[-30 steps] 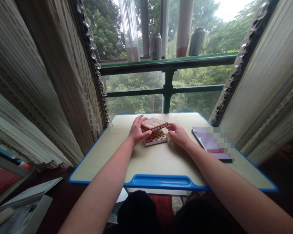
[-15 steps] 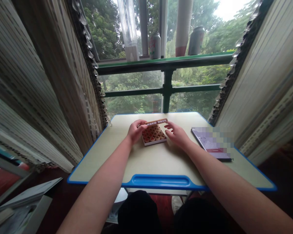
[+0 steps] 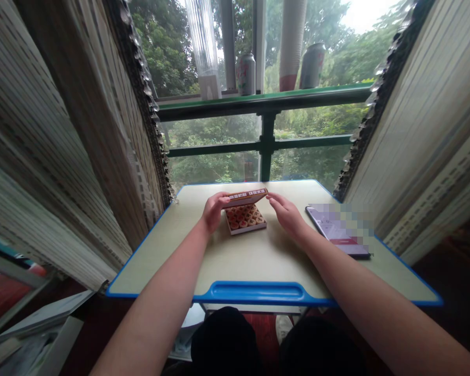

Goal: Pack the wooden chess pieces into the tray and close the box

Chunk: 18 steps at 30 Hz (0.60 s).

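A small box point(image 3: 246, 220) of round wooden game pieces lies open on the beige table point(image 3: 254, 256). Its orange lid point(image 3: 246, 198) is raised above the far side of the box, tilted so its printed side faces me. My left hand point(image 3: 213, 209) grips the lid's left end with curled fingers. My right hand point(image 3: 286, 213) holds the lid's right end with its fingertips, fingers stretched toward it.
A phone point(image 3: 339, 230) lies on the table to the right. The table has a blue rim with a handle slot point(image 3: 254, 291) at the near edge. Woven blinds hang on both sides. Two cans point(image 3: 246, 74) and stacked cups stand on the window rail.
The lid has been lifted off the box and tipped up toward the far side, uncovering the pieces. Both hands rose with it.
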{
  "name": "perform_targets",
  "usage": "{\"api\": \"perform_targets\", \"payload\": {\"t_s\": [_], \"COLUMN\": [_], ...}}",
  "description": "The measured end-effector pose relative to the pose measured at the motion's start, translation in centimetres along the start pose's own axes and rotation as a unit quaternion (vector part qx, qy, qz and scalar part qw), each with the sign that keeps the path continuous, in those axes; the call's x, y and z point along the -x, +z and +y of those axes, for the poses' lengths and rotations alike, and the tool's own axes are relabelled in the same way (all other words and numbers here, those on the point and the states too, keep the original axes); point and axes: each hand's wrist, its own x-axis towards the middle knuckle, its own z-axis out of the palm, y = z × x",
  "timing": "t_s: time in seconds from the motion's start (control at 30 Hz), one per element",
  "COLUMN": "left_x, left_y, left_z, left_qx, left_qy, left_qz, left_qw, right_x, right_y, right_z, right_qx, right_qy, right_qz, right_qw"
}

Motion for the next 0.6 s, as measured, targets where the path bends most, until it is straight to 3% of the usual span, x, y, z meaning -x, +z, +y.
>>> {"api": "perform_targets", "payload": {"t_s": [0.17, 0.43, 0.6], "left_x": [-0.1, -0.1, -0.4], "left_y": [0.0, 0.0, -0.1], "left_z": [-0.2, -0.2, -0.7], "left_qx": [0.034, 0.043, 0.051], "left_qy": [-0.028, -0.02, -0.02], "left_qz": [-0.022, -0.036, -0.03], "left_qw": [0.999, 0.998, 0.998], "right_x": [0.0, -0.2, -0.2], "right_y": [0.5, 0.8, 0.9], "right_z": [-0.4, 0.7, 0.0], "right_qx": [-0.139, -0.079, -0.137], "right_qy": [0.047, 0.082, 0.117], "right_qz": [-0.054, -0.108, -0.129], "right_qw": [0.988, 0.988, 0.975]}}
